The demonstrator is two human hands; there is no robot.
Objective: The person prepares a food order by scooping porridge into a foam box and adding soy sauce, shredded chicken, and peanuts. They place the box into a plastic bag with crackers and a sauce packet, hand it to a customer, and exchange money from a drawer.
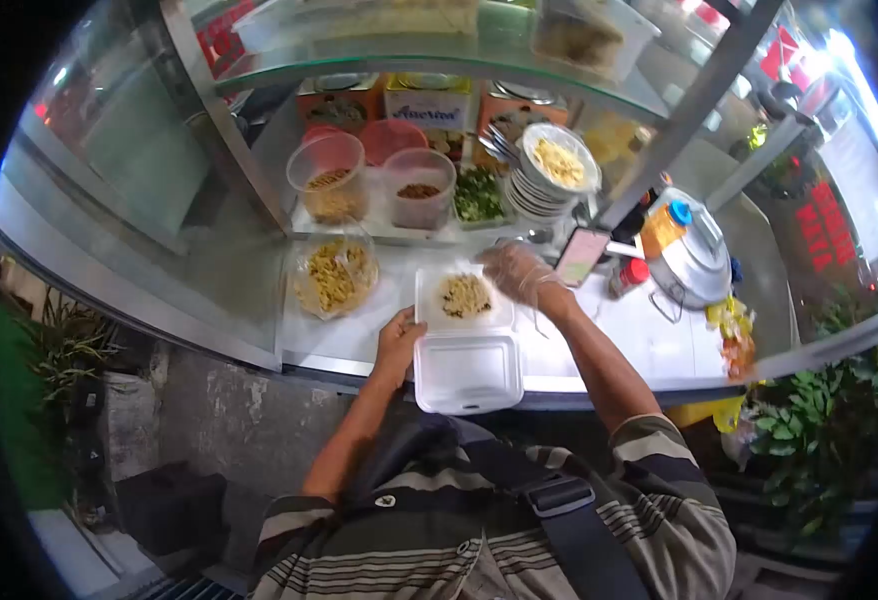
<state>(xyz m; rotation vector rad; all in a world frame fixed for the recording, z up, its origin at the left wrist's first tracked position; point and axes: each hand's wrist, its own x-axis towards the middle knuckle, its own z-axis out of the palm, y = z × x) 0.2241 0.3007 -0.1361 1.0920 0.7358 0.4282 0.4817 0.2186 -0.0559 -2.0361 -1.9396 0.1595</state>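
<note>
Striped shirt (389, 545) and a dark strap (589, 530) across it fill the bottom of the view, nearest the camera. Beyond them, an open white foam box (469, 372) lies on a pale counter (639, 340), straight ahead of the person and between the two hands. Its long axis runs away from the body: one half lies near, bare inside, and seems to reach past the counter's front edge; the other lies beyond the fold, with a small heap of yellowish food (466, 296) dotted with dark bits. The left hand (397, 342) grips the box's left edge beside the fold, thumb on the rim. The right hand (519, 272), in a clear plastic glove, is at the far half's right side, nearer the heap than the left; the heap lies to its left and slightly closer to the body. Its fingers are blurred, so whether they are open or hold anything cannot be told. A bag of yellow food (334, 277) sits left of the box; a phone (581, 256) stands right of the glove.
</note>
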